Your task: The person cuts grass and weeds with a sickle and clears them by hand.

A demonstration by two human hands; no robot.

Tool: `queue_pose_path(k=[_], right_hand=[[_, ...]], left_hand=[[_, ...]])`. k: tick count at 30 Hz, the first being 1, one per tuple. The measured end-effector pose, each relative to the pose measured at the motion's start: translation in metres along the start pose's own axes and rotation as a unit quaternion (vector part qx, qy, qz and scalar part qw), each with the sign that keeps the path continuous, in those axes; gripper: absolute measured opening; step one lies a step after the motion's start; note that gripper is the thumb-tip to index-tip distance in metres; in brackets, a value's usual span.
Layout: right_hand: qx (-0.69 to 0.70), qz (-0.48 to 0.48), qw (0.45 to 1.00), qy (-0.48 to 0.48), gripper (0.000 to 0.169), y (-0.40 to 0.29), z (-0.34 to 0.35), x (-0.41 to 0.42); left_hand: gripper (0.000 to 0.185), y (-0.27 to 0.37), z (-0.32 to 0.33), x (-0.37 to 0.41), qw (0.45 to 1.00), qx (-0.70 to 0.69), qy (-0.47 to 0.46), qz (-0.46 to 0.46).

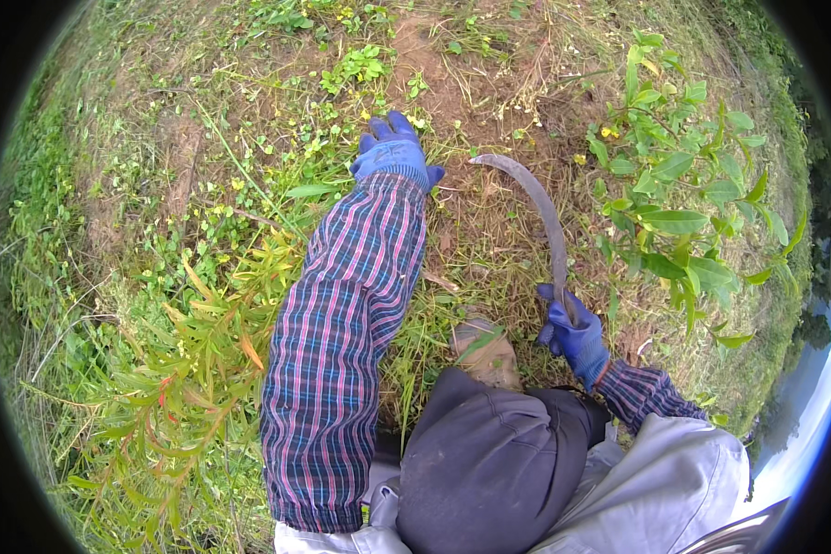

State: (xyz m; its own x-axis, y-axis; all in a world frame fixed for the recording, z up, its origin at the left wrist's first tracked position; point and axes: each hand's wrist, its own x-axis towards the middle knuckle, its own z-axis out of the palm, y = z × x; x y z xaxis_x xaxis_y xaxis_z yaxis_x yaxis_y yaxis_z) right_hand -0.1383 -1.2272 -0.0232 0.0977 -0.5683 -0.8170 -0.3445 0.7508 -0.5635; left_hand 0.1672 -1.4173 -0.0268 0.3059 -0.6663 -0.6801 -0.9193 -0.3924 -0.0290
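My left hand [395,154], in a blue work glove, reaches out over low weeds [311,156] with its fingers spread; nothing shows in its grasp, though its palm is hidden. A plaid sleeve cover runs up that arm. My right hand [573,336], gloved in blue too, is closed around the lower end of a sickle [541,204]. The sickle's curved metal blade points away from me, its tip bending left towards my left hand without touching it. Between the arms, a muddy shoe [488,350] shows in front of my bent knee [485,457] in dark trousers.
A leafy young shrub [672,221] stands right of the blade. Another narrow-leaved plant [194,388] grows close to my left arm. Cut grass and bare reddish soil [422,62] lie ahead, with a small green seedling [356,66]. Denser growth borders the far left.
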Motion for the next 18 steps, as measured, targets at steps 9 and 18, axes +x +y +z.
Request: queue_pose_path(k=[9,18], right_hand=[[-0.129,-0.122,0.983,-0.049,0.044,-0.111,0.044,0.128],[-0.158,-0.023,0.987,-0.014,0.036,0.008,-0.028,0.028]], left_hand=[[0.032,-0.050,-0.003,0.001,0.988,0.105,-0.050,0.100],[0.025,-0.060,-0.010,0.008,0.974,0.144,-0.050,0.167]])
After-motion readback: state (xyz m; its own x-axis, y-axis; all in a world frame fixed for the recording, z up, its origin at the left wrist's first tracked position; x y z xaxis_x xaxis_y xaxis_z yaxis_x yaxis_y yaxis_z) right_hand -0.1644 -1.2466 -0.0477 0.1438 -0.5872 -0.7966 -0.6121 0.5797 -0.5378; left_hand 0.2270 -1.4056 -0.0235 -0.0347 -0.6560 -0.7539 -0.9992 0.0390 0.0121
